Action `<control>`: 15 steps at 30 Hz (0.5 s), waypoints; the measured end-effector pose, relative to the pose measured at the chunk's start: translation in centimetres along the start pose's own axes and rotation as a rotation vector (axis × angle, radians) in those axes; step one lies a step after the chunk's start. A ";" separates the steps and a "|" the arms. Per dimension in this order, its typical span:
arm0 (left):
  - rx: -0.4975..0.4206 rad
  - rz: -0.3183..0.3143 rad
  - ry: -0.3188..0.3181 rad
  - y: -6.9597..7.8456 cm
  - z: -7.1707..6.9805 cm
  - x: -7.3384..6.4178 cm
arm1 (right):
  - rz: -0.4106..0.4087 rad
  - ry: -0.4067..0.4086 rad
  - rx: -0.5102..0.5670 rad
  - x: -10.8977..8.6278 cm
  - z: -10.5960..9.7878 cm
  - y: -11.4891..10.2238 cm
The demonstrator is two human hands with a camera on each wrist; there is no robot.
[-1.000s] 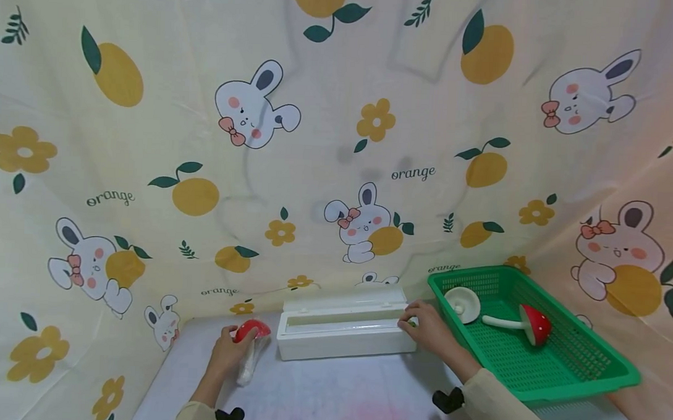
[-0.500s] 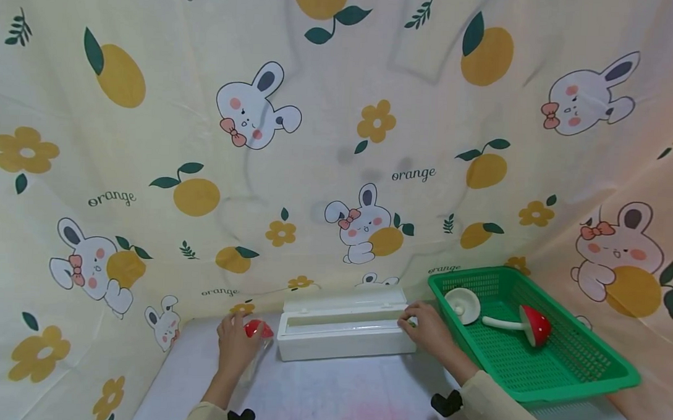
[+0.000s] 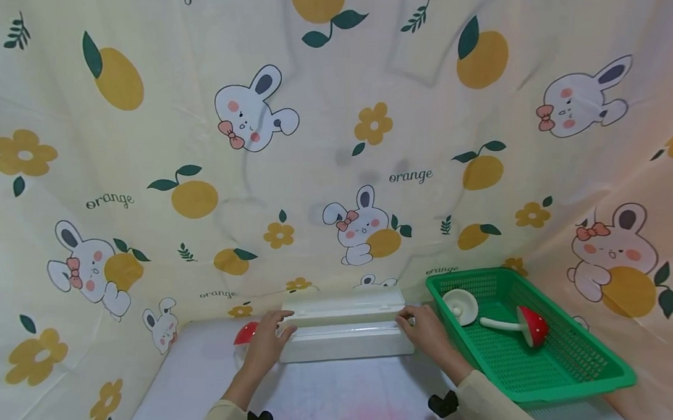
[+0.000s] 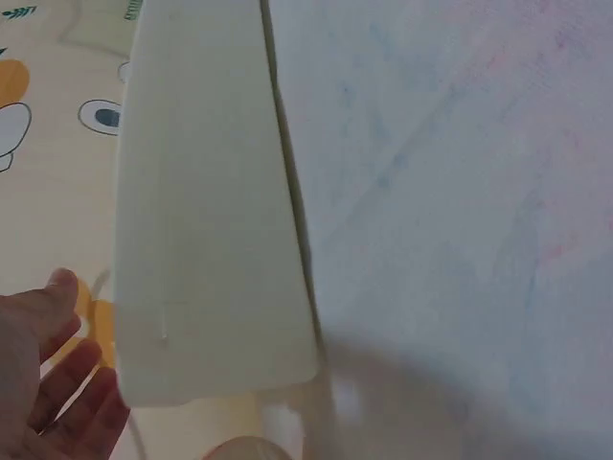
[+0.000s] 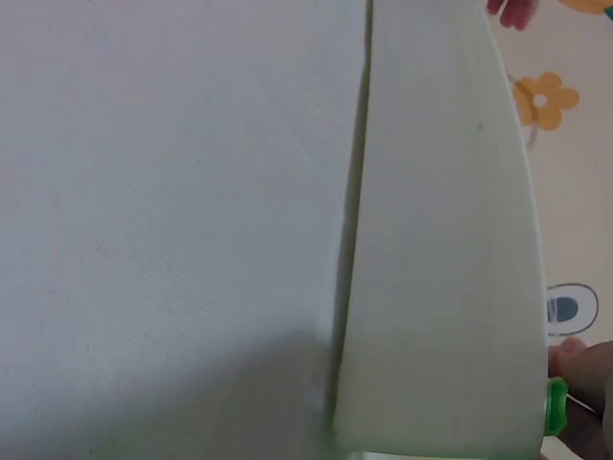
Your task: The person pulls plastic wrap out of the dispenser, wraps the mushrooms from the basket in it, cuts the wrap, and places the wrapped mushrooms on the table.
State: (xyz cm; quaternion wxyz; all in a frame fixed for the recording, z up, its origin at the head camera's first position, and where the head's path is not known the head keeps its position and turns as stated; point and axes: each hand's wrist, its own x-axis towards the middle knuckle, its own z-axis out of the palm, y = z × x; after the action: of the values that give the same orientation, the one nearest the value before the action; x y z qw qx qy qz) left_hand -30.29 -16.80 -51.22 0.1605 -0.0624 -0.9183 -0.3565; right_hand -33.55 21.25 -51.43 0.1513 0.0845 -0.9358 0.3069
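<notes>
The long white box (image 3: 348, 346) is set crosswise, its left end flanked by the spread left hand (image 3: 267, 342). At its right, a green piece (image 5: 556, 407) is pinched by the right hand (image 3: 424, 330).

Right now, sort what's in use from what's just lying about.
In use, judging by the hands:
white box, lid raised, left hand at its left end
green tab, pinched by right hand

Apparently idle:
red-capped mushroom beside the box
green basket
second mushroom and white round piece inside the basket
</notes>
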 end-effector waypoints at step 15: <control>0.097 -0.015 -0.053 0.1 0.7 1.5 | -0.021 0.003 0.020 0.5 0.5 0.1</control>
State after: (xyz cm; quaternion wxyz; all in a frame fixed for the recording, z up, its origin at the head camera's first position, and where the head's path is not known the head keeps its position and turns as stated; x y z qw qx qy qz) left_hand -31.82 -16.27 -51.14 0.1364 -0.0572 -0.9388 -0.3112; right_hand -34.20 20.96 -51.71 0.1552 0.0955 -0.9314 0.3150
